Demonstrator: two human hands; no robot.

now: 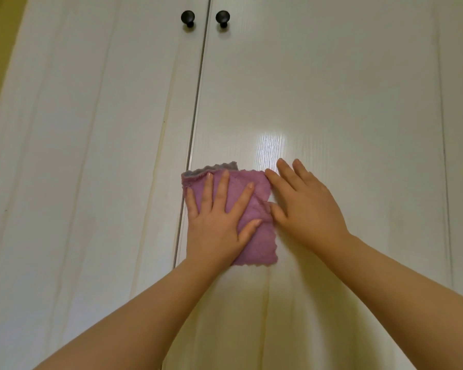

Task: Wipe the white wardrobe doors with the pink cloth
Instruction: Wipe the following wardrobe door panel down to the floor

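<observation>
The left hand (pixel 214 228), fingers (pixel 222 188) spread, pressed the pink cloth (pixel 262 190) on the right wardrobe door (pixel 332 76) beside the door gap (pixel 198 102); the right hand (pixel 308 209) lay flat next to it. The cloth might unfold if dragged sideways.

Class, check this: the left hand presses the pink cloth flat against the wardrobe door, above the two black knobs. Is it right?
Not quite. In the head view the left hand presses the pink cloth flat against the wardrobe door below the two black knobs.
</observation>
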